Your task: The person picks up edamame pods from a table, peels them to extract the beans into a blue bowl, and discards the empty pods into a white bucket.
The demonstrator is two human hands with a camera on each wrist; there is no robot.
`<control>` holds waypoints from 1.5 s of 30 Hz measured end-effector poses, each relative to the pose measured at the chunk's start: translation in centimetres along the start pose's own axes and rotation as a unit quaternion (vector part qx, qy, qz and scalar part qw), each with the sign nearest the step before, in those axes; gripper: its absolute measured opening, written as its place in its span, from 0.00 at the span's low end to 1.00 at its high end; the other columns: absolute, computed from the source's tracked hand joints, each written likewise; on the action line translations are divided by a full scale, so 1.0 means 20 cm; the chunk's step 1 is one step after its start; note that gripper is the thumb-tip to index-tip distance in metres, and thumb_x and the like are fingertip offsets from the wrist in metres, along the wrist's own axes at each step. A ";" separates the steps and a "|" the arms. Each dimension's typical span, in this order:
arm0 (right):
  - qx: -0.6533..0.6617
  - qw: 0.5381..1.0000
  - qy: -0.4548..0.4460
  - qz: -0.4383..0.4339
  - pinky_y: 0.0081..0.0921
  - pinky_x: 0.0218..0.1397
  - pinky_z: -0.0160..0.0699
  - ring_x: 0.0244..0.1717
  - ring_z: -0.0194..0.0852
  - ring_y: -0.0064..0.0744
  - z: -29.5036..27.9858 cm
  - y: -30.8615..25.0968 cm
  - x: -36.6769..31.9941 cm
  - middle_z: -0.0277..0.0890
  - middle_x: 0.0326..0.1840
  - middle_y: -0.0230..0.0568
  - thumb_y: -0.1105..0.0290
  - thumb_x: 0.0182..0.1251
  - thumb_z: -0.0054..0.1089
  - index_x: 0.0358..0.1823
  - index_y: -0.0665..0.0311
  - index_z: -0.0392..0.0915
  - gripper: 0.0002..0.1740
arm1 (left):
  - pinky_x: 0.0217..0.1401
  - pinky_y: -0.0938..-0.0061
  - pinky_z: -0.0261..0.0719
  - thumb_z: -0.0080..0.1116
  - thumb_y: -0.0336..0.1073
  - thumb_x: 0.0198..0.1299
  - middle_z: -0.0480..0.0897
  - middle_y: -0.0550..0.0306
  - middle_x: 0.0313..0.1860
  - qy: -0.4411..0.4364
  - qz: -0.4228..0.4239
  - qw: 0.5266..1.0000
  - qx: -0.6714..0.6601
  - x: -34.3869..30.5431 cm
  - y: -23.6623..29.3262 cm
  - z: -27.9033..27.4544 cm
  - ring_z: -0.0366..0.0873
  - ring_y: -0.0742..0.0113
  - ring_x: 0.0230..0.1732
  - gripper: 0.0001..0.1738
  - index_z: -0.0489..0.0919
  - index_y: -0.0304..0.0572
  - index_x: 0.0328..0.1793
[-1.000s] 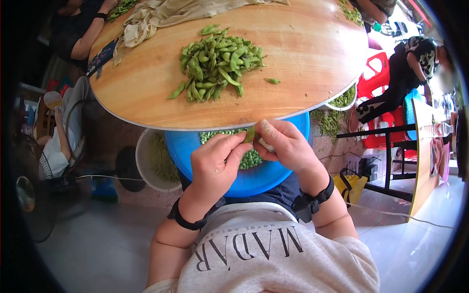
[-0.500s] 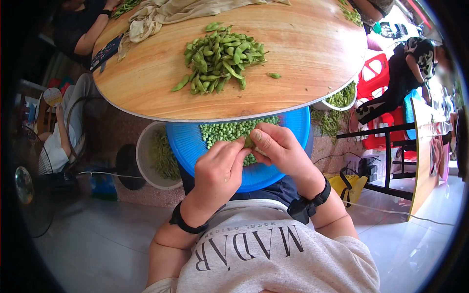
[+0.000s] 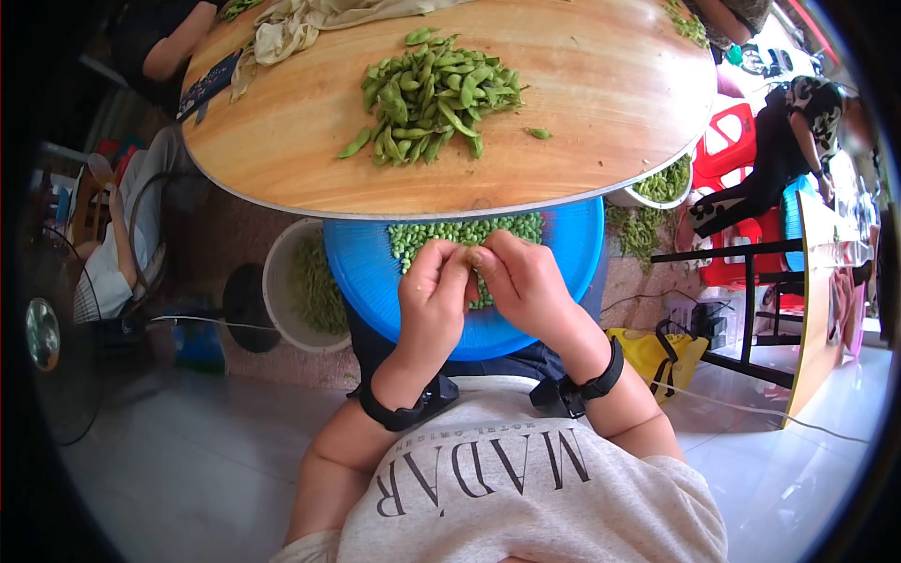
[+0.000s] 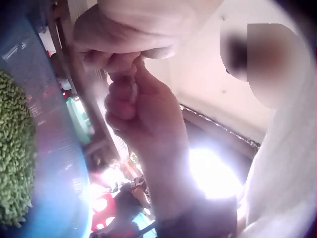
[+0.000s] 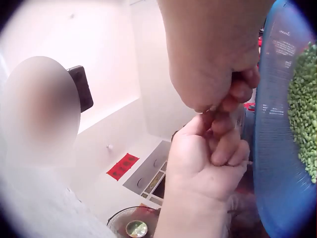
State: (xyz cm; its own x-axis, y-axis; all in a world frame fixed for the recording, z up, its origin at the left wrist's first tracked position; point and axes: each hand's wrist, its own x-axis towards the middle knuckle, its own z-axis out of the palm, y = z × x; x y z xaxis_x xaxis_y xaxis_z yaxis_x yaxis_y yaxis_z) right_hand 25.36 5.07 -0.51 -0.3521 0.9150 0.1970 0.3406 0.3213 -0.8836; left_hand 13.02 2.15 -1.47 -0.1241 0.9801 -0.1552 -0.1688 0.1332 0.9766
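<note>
Both hands meet fingertip to fingertip over a blue plastic basket in the lap. My left hand curls its fingers and pinches one end of a green bean pod. The other end is pinched between thumb and fingers of my right hand. Only a sliver of the pod shows, as the fingertips hide the rest. Below the hands, shelled green beans cover the far part of the basket. Both wrist views show curled fingers pressed close together, with the beans in the basket off to one side.
A heap of bean pods lies on the round wooden table, whose edge overhangs the basket. A pale bucket stands left of the basket; another bucket of pods stands right. Cloth lies at the back. Other people sit and stand around.
The pod, plainly visible between the hands a second ago, is now mostly covered by fingertips. Both hands have drawn together and turned inward. The table sits higher in the head view.
</note>
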 end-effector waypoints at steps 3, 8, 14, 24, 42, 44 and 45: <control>-0.027 0.999 0.006 -0.035 0.35 0.22 0.67 0.21 0.67 0.55 0.02 0.04 0.00 0.68 0.19 0.53 0.70 0.63 0.52 0.25 0.68 0.68 0.11 | 0.10 0.86 0.53 0.47 0.34 0.64 0.68 0.65 0.15 0.004 0.009 1.000 -0.006 0.02 -0.04 0.00 0.57 0.83 0.11 0.08 0.71 0.42 0.32; 0.157 0.982 -0.037 0.094 0.26 0.20 0.63 0.17 0.65 0.31 -0.01 0.04 -0.04 0.65 0.15 0.38 0.66 0.66 0.50 0.27 0.67 0.69 0.12 | 0.11 0.87 0.57 0.46 0.34 0.65 0.70 0.63 0.17 -0.053 -0.154 0.977 -0.138 0.02 0.03 -0.05 0.61 0.80 0.11 0.07 0.72 0.40 0.35; 0.358 0.905 -0.089 0.209 0.15 0.22 0.60 0.20 0.59 0.15 -0.02 0.11 -0.06 0.65 0.17 0.25 0.64 0.67 0.51 0.29 0.67 0.71 0.13 | 0.16 0.84 0.66 0.47 0.31 0.64 0.75 0.57 0.22 -0.087 -0.177 0.972 -0.125 0.01 0.05 -0.11 0.68 0.76 0.14 0.07 0.72 0.34 0.41; 0.038 0.999 -0.017 -0.020 0.22 0.33 0.72 0.30 0.73 0.24 -0.02 0.07 0.00 0.75 0.28 0.38 0.70 0.49 0.69 0.37 0.68 0.76 0.16 | 0.20 0.85 0.68 0.48 0.26 0.62 0.79 0.55 0.27 -0.106 -0.122 0.986 0.050 -0.01 0.04 -0.15 0.76 0.75 0.21 0.05 0.73 0.30 0.41; 0.286 0.917 -0.163 0.225 0.18 0.25 0.68 0.23 0.68 0.17 -0.04 0.12 0.01 0.72 0.22 0.29 0.69 0.54 0.65 0.33 0.68 0.77 0.10 | 0.17 0.86 0.64 0.50 0.27 0.60 0.75 0.58 0.22 -0.116 -0.172 0.977 -0.044 -0.03 0.02 -0.20 0.66 0.79 0.15 0.02 0.72 0.35 0.35; 0.287 0.913 -0.145 0.251 0.18 0.25 0.68 0.22 0.68 0.17 -0.05 0.10 0.02 0.71 0.20 0.29 0.69 0.54 0.65 0.33 0.67 0.77 0.10 | 0.17 0.87 0.63 0.52 0.28 0.60 0.75 0.58 0.22 -0.098 -0.160 0.982 -0.036 -0.04 0.03 -0.22 0.66 0.80 0.15 0.03 0.72 0.36 0.34; 0.192 0.961 -0.130 0.153 0.22 0.26 0.71 0.22 0.72 0.25 -0.06 0.11 0.01 0.73 0.20 0.34 0.71 0.52 0.64 0.33 0.67 0.77 0.09 | 0.17 0.86 0.63 0.52 0.27 0.59 0.75 0.57 0.22 -0.087 -0.150 0.985 -0.011 -0.04 0.03 -0.25 0.66 0.80 0.15 0.02 0.72 0.35 0.34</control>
State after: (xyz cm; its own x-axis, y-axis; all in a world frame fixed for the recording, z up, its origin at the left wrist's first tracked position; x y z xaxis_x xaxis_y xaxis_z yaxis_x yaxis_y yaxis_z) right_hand 27.06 6.34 -1.97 -0.5095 0.8444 -0.1655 0.1337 -0.1123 -0.9846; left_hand 8.07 0.69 -1.51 0.1041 0.9079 -0.4062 -0.1944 0.4191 0.8869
